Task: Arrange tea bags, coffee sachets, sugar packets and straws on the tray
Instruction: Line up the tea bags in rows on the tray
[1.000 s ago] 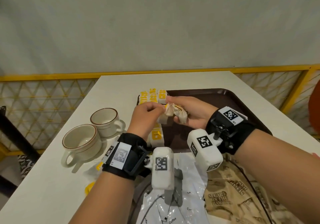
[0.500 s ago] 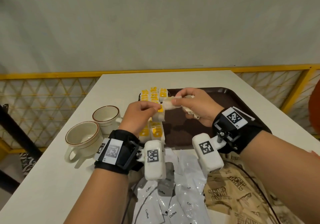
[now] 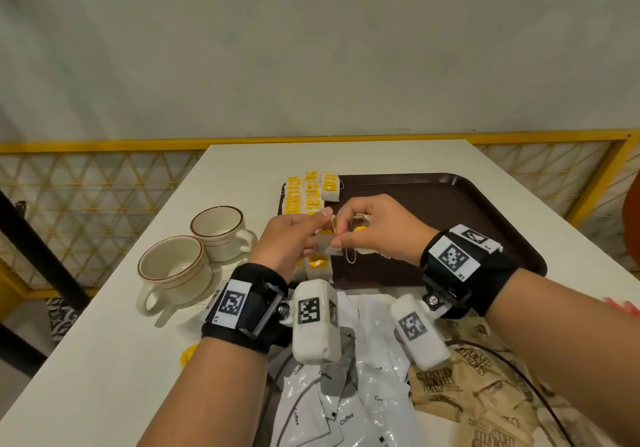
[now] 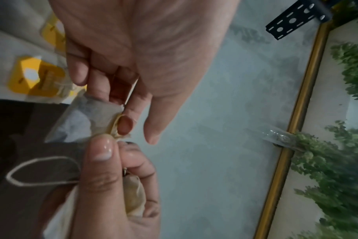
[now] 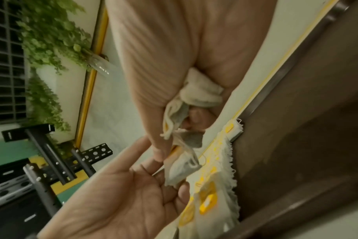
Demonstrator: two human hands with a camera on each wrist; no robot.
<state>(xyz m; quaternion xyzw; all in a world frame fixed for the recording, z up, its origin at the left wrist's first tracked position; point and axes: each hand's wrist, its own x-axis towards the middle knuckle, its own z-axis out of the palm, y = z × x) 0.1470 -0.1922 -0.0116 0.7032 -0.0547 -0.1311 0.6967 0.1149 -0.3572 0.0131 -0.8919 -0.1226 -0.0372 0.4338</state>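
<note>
1. The left hand and right hand meet above the near-left part of the brown tray, fingertips almost touching.
2. The left fingers pinch 1 tea bag by its top edge.
3. The right hand's thumb and fingers pinch the same bag's string, with more tea bags bunched in its palm.
4. Rows of yellow-tagged tea bags lie along the tray's left edge.
5. Coffee sachets and brown sugar packets lie on the surface nearby, beside 2 cups.

Café-like spot, white table, 2 cups, brown serving tray
</note>
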